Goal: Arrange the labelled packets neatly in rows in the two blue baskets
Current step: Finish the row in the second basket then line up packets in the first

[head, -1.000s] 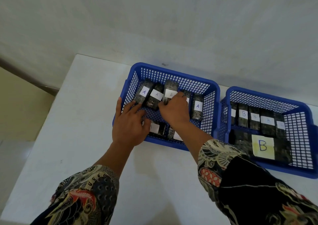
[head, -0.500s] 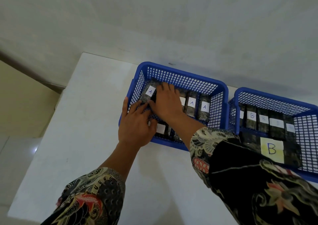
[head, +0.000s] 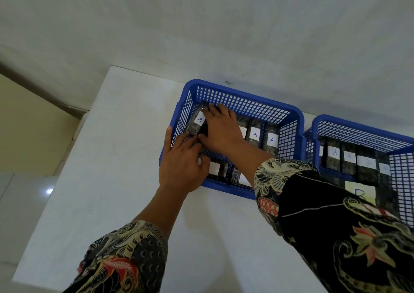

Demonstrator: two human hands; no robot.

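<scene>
Two blue baskets are seen side by side on a white table [head: 112, 192]. Both hands are reached into the left basket [head: 244, 97]. The right hand [head: 221, 129] is laid flat, fingers stretched out and close together, over the dark packets in the far row; whether anything is pinched beneath the palm cannot be told. Just left of its fingertips a packet with a white "A" label [head: 198, 121] is seen leaning against the basket's left wall. To the right of the hand, two more "A" packets [head: 254, 133] stand upright side by side in the same row. The left hand [head: 181, 167] is rested over the basket's near left corner, thumb outside the wall, fingers loosely spread and bent toward the right thumb, nothing clearly gripped. Below its fingers, loose packets [head: 218, 169] lie in the near row. In the right basket [head: 363, 129] a row of "B" packets [head: 333, 156] stands upright, with a yellow "B" card [head: 360, 190] nearer.
</scene>
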